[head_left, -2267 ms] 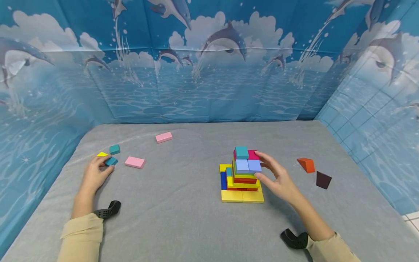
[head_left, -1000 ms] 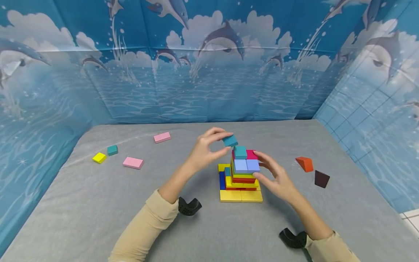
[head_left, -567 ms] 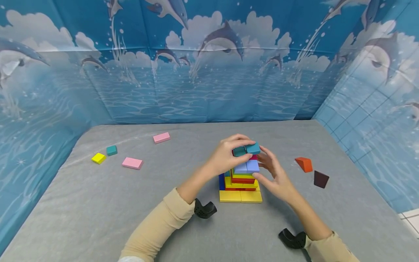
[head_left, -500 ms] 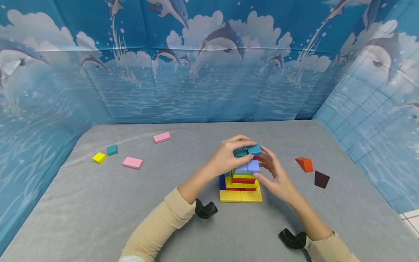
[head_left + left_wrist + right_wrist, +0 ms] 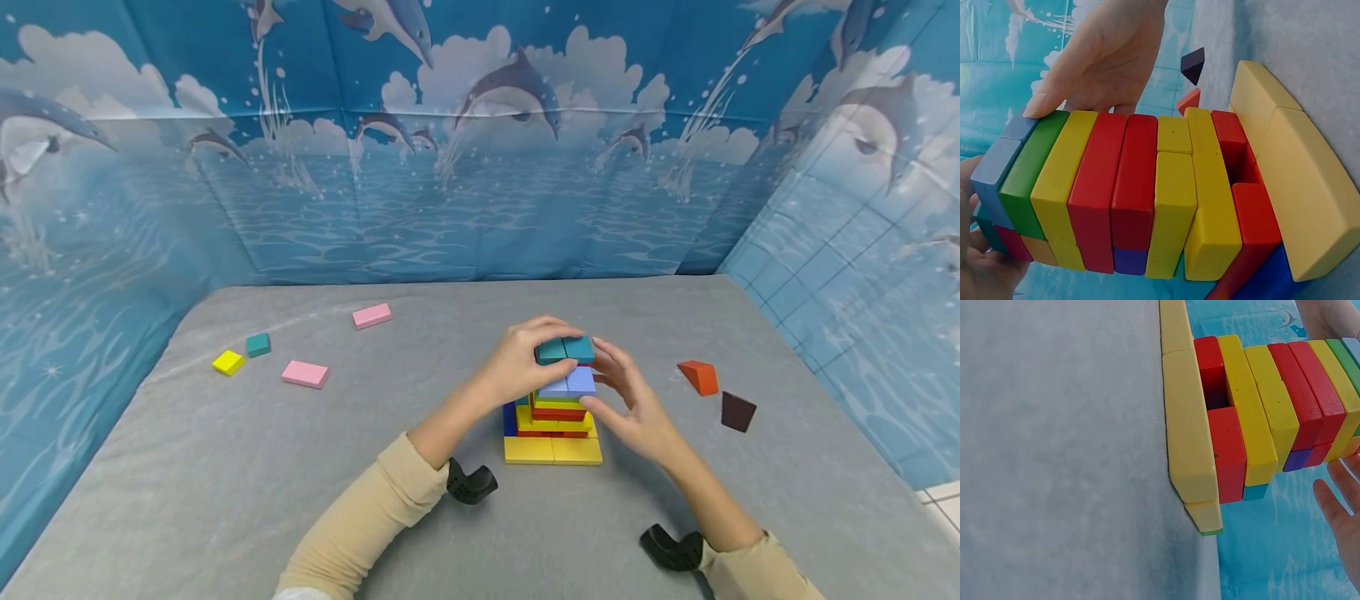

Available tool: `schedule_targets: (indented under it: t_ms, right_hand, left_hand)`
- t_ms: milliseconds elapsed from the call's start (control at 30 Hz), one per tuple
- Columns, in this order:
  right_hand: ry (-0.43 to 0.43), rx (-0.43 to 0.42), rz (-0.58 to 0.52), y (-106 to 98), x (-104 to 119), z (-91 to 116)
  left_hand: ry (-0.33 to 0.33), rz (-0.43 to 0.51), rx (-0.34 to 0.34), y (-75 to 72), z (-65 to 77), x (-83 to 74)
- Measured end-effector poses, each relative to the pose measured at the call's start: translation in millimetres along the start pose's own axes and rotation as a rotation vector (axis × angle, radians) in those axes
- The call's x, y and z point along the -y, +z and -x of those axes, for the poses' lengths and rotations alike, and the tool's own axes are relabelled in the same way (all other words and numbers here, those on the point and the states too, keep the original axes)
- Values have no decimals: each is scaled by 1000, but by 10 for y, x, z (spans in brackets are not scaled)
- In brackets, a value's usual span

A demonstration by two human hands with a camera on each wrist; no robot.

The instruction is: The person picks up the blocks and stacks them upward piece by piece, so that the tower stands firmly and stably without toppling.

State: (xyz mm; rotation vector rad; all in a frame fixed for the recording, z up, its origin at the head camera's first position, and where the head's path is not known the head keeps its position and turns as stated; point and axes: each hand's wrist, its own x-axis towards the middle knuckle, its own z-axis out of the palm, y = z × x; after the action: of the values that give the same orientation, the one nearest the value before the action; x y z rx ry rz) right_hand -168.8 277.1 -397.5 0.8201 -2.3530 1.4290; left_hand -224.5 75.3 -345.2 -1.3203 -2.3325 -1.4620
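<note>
A tower of coloured wooden blocks [image 5: 553, 423] stands on a pale yellow base [image 5: 553, 451]. On its top two teal blocks [image 5: 579, 349] lie flat side by side, above a pair of light blue blocks [image 5: 581, 381]. My left hand [image 5: 516, 358] reaches over from the left and pinches the right-hand teal block, thumb in front and fingers behind. From the right side my right hand [image 5: 637, 412] holds the tower near its top. In the left wrist view its thumb [image 5: 1047, 100] touches a light blue block, its other fingers partly hidden behind the stack.
Pink blocks [image 5: 305, 374], a small teal block [image 5: 258, 345] and a yellow block [image 5: 228, 362] lie on the left of the grey cloth [image 5: 300, 500]. At the right are an orange wedge [image 5: 698, 377] and a dark brown block [image 5: 738, 412]. A dolphin curtain [image 5: 480, 192] stands behind.
My left hand has brought a teal block from the left side to the tower top. Its tilt has gone and it lies level beside the other. My right hand has stayed put.
</note>
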Motion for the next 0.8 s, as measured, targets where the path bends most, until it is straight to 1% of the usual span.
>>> schedule_targets:
  t_ms: [133,400,600,800]
  right_hand:
    - [-3,13,8,-9,0,1]
    - [-20,-9,22,8,12,-3]
    - [-26,-6,13,8,-3,9]
    - [-19,3,14,-3,-12,11]
  left_hand:
    - [-5,9,-17,13,8,24]
    - [-52,19,-60,33,45,12]
    - [-58,22,-84,68,71,21]
    - [-58,46,-89,77,82,23]
